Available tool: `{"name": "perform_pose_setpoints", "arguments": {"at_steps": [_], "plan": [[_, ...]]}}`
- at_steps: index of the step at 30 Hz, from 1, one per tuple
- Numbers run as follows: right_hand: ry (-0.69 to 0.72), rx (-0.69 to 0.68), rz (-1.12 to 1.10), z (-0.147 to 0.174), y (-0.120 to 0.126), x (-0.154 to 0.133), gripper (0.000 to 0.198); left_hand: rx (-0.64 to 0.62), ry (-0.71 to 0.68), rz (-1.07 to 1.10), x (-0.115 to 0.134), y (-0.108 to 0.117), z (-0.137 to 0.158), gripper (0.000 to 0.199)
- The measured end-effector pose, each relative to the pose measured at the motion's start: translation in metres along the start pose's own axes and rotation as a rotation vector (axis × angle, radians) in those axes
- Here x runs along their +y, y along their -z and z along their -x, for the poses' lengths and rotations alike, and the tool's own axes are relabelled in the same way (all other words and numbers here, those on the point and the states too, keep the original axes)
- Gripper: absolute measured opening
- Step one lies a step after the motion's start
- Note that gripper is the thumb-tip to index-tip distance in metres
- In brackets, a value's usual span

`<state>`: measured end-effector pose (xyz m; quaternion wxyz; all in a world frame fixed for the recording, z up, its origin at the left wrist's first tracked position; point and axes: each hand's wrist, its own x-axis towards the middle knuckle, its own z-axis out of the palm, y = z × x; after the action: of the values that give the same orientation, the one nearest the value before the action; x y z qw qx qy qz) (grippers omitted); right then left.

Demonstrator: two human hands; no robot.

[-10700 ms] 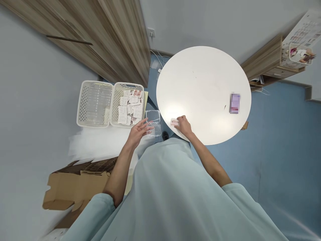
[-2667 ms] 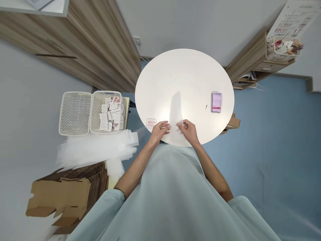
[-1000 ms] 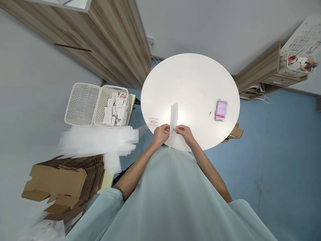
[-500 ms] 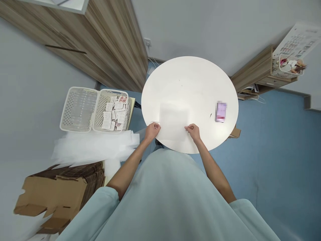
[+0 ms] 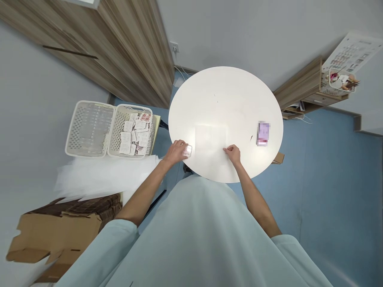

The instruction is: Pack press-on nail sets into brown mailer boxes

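Note:
A thin, translucent white sheet lies flat on the round white table, close to its front edge. My left hand is at the table's left front edge, its fingers closed around a small clear plastic box with something pinkish in it. That box sits just left of the sheet, partly hidden by my fingers. At the sheet's right edge my right hand pinches with thumb and forefinger; the edge there is faint against the table.
A pixelated purple item lies on the table's right side. To the left stand a white basket of small packets, another basket of clear plastic pieces, white sheets and flattened cardboard boxes. A wood cabinet stands behind.
My left hand has let go of the sheet's left edge and has taken hold of the small clear box. The sheet lies slightly further right; my right hand stays at its right edge.

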<state>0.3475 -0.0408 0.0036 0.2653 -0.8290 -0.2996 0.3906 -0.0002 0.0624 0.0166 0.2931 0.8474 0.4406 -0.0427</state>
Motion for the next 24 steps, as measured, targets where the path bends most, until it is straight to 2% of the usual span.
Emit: {"name": "perform_pose_setpoints", "arguments": {"at_steps": [3,7,10,13,18,24], "plan": [[0.015,0.019,0.031,-0.003,0.001,0.0,0.028,-0.015,-0.021,-0.04,-0.004,-0.001,0.003,0.066],[0.034,0.039,0.053,-0.005,0.003,0.0,0.03,0.047,-0.002,0.03,0.002,-0.005,0.004,0.067],[0.045,0.046,0.069,-0.004,0.004,-0.001,0.03,0.086,-0.024,0.1,0.022,-0.01,0.0,0.068],[0.054,0.056,0.081,-0.001,0.005,-0.001,0.03,0.066,-0.098,0.113,0.049,-0.018,-0.007,0.068],[0.016,0.069,0.105,0.019,0.005,0.007,0.03,0.005,-0.162,0.055,0.08,-0.039,-0.018,0.065],[-0.027,-0.005,0.101,0.054,0.001,0.031,0.031,0.006,-0.152,0.036,0.081,-0.058,-0.018,0.068]]}}
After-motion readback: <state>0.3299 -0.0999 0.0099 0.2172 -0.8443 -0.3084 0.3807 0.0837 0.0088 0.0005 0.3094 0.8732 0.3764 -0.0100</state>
